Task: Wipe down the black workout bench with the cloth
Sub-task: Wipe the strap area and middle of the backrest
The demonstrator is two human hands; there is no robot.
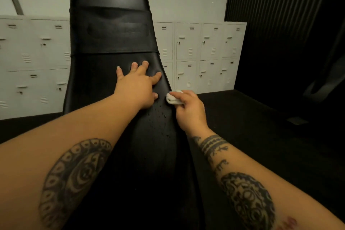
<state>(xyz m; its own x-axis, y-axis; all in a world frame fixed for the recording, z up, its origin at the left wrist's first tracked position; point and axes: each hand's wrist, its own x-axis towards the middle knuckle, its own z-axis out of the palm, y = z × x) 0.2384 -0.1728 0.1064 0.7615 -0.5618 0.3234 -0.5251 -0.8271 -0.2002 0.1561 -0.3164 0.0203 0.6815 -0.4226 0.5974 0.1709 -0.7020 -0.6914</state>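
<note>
Room: gym floor (261, 136) in dark matting, white lockers (201, 52) along the far wall, well beyond the fingers.
Worktop: black workout bench (115, 46), padded, running away from the viewer and rising toward the wall.
Droplets (160, 117): wet beads on the vinyl nearer than both hands, just below the right fingers; unwiped, I judge.
Right hand (188, 110): fingers closed on the white cloth (173, 98), bunched at the bench's right edge.
Left hand (137, 87): fingers spread flat, holding nothing, bracing the pad just beside the cloth.
Band (112, 31): strap across the pad, beyond the fingers.
Progress: early or midway, judging by the beads; the upper pad's state cannot be told.
</note>
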